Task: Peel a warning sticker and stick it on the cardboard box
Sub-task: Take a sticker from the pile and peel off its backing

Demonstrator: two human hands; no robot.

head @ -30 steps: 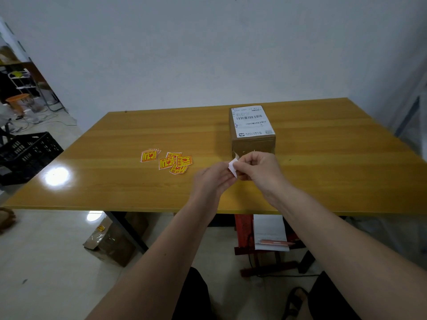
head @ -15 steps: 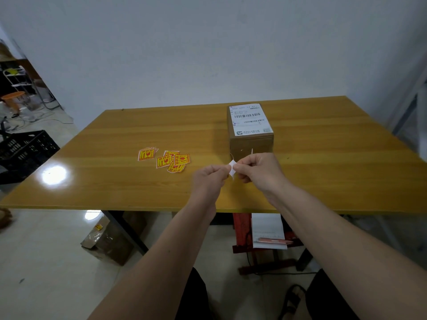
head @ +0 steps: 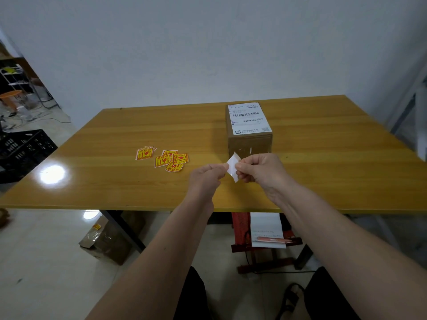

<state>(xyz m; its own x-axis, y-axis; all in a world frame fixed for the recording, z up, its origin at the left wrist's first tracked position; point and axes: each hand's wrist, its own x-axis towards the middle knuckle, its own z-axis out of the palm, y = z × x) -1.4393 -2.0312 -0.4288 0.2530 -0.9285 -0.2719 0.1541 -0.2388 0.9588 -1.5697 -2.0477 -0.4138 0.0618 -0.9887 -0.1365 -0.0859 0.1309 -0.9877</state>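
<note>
A brown cardboard box [head: 249, 144] with a white shipping label on top stands on the yellow wooden table [head: 323, 162]. Just in front of it, above the table, my left hand [head: 205, 179] and my right hand [head: 261, 168] pinch one warning sticker [head: 233, 166] between them. Only the sticker's white back shows, tilted on a corner. Several yellow-and-red warning stickers [head: 169, 159] lie loose on the table to the left of my hands.
A black crate [head: 22, 151] sits on the floor at the left. Under the table are a cardboard box [head: 108, 241] and a red stool [head: 263, 241] holding a paper and a pen. The white wall runs along the table's far edge.
My hands have drawn slightly apart, and more of the sticker's white back shows between the fingertips. The box and the loose stickers stay put.
</note>
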